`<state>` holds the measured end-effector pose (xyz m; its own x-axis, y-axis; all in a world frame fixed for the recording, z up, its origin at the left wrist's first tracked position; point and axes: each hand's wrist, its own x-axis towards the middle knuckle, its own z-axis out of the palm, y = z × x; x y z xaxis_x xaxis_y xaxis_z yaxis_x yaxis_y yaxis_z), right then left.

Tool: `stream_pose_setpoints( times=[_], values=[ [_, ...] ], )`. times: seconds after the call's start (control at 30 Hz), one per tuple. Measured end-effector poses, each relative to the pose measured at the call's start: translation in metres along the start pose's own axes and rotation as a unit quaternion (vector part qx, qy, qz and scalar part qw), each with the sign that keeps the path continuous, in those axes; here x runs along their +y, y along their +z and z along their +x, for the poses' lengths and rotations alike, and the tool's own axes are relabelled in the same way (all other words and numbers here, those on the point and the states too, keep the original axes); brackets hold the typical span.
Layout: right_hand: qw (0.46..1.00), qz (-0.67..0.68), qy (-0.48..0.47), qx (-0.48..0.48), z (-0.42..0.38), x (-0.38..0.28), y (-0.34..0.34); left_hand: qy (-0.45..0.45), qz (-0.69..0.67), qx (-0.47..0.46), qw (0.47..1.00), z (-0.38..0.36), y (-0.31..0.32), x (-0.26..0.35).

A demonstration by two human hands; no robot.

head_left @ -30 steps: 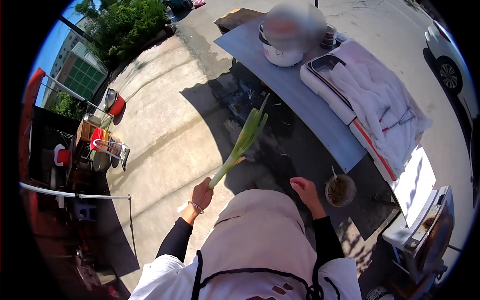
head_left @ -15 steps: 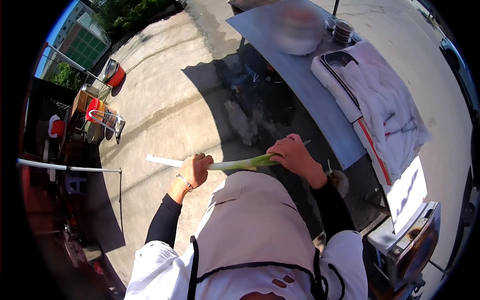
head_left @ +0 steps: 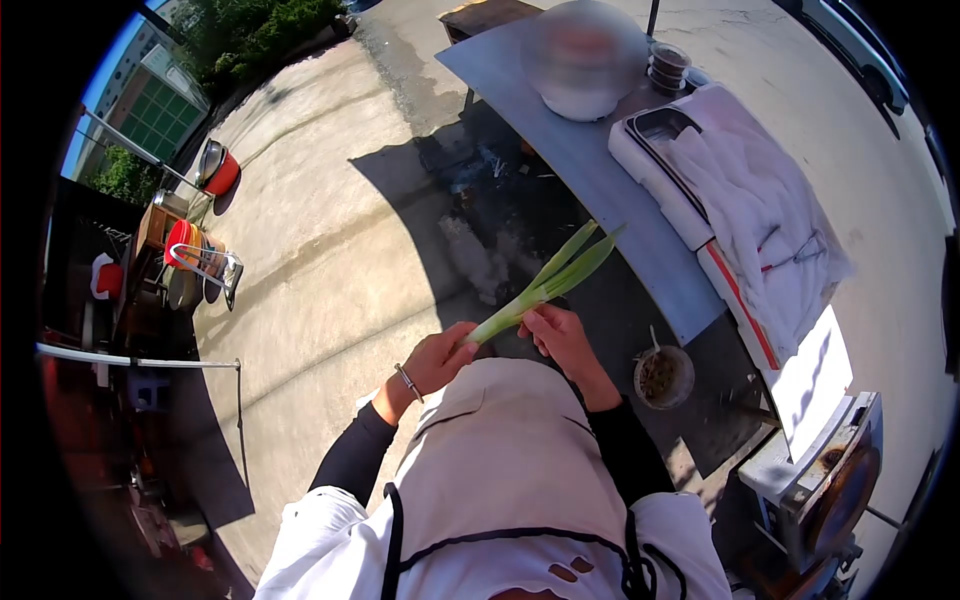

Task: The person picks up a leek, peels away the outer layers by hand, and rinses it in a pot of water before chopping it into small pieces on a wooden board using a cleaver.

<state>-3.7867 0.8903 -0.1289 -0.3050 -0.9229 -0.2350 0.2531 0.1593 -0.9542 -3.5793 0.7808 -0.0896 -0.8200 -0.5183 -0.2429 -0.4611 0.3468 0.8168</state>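
A green onion (head_left: 527,296) with a pale stalk and split green leaves slants up to the right in front of my apron. My left hand (head_left: 440,360), a bracelet at its wrist, is wrapped round the pale stalk. The stalk's white end does not show past this hand. My right hand (head_left: 558,342) is closed with thumb and finger pinched at the side of the stalk, just below where the leaves part. The leaf tips spread freely beyond it, over the shaded ground.
A metal-topped table (head_left: 600,215) stands ahead to the right, bearing a white box with a cloth (head_left: 750,180) and stacked containers (head_left: 667,68). A round tub (head_left: 664,377) sits on the ground beneath. Buckets (head_left: 195,248) and a metal rail (head_left: 140,360) are at left.
My left hand has moved right along with the green onion, which now tilts upward with its leaves spread. My right hand has shifted left and down, from the leaves to the stalk.
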Motion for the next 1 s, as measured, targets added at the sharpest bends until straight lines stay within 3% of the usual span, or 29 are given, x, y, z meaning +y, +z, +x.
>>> stream_pose_setpoints(
  times=[0.03,0.1,0.17,0.2,0.23,0.27,0.3,0.37,0.4,0.43,0.47,0.5,0.53,0.6,0.67,0.7,0.73,0.8,0.83,0.87,0.9,0.93,0.97,1.0],
  values=[
    [0.998,0.058,0.032,-0.025,0.002,0.006,0.005,0.001,0.001,-0.004,1.000,0.001,0.003,0.003],
    [1.000,0.005,-0.010,0.006,0.005,0.010,0.010,-0.015,0.031,0.028,0.999,0.002,0.007,0.011],
    [0.967,-0.199,-0.135,0.088,0.002,-0.003,0.013,-0.035,0.073,0.048,0.996,0.004,0.014,0.015],
    [0.967,-0.198,-0.134,0.090,0.003,-0.004,0.014,-0.054,0.114,0.071,0.989,0.005,0.017,0.016],
    [0.902,-0.303,-0.278,0.128,0.005,-0.005,0.015,-0.054,0.114,0.070,0.990,0.007,0.020,0.016],
    [0.804,-0.398,-0.412,0.161,0.007,-0.006,0.017,-0.055,0.126,0.087,0.987,0.011,0.024,0.013],
    [0.804,-0.398,-0.412,0.161,0.005,-0.014,0.027,-0.057,0.136,0.104,0.984,0.013,0.028,0.009],
    [0.795,-0.340,-0.500,0.042,-0.010,-0.032,0.055,-0.040,0.090,0.111,0.989,0.020,0.031,-0.014],
    [0.829,-0.319,-0.456,0.062,-0.009,-0.025,0.050,-0.017,0.045,0.123,0.991,0.027,0.027,-0.022],
    [0.827,-0.320,-0.459,0.059,-0.006,-0.041,0.042,-0.015,0.045,0.128,0.991,0.030,0.019,-0.025],
    [0.954,0.009,-0.287,0.086,-0.005,-0.057,0.034,-0.042,-0.021,0.081,0.996,0.028,0.011,-0.030],
    [0.933,0.338,-0.063,0.103,-0.009,-0.066,0.027,-0.073,-0.087,0.031,0.993,0.021,0.006,-0.034],
    [0.933,0.341,-0.060,0.104,-0.012,-0.058,0.014,-0.068,-0.113,0.021,0.991,0.017,0.004,-0.039],
    [0.945,0.316,-0.080,-0.034,-0.007,-0.035,-0.024,-0.085,-0.102,0.022,0.991,0.010,0.002,-0.041],
    [0.998,0.031,-0.058,0.017,-0.019,-0.003,-0.049,-0.107,-0.096,0.025,0.989,0.004,0.001,-0.039],
    [0.987,-0.149,-0.055,0.031,-0.029,0.018,-0.069,-0.111,-0.125,0.023,0.986,-0.001,-0.002,-0.032],
    [0.943,-0.325,-0.053,0.045,-0.040,0.041,-0.092,-0.114,-0.154,0.021,0.981,-0.003,-0.004,-0.028],
    [0.754,-0.650,-0.028,0.090,-0.077,0.093,-0.136,-0.084,-0.112,0.034,0.990,-0.008,-0.005,-0.040],
    [0.751,-0.653,-0.026,0.092,-0.085,0.102,-0.146,-0.056,-0.066,0.046,0.995,-0.010,-0.005,-0.044],
    [0.783,-0.607,0.030,0.134,-0.091,0.110,-0.154,-0.054,-0.069,0.044,0.995,-0.010,-0.007,-0.038],
    [0.808,-0.556,0.086,0.175,-0.096,0.113,-0.159,-0.063,0.034,0.038,0.997,-0.013,-0.011,-0.026],
    [0.854,-0.489,0.014,0.175,-0.090,0.101,-0.151,-0.072,0.137,0.030,0.987,-0.017,-0.013,-0.018],
    [0.891,-0.415,-0.056,0.176,-0.078,0.076,-0.133,-0.073,0.136,0.022,0.988,-0.020,-0.011,-0.015],
    [0.870,-0.429,-0.145,0.194,-0.066,0.046,-0.112,-0.040,0.184,0.030,0.982,-0.020,-0.010,-0.014]
  ],
)
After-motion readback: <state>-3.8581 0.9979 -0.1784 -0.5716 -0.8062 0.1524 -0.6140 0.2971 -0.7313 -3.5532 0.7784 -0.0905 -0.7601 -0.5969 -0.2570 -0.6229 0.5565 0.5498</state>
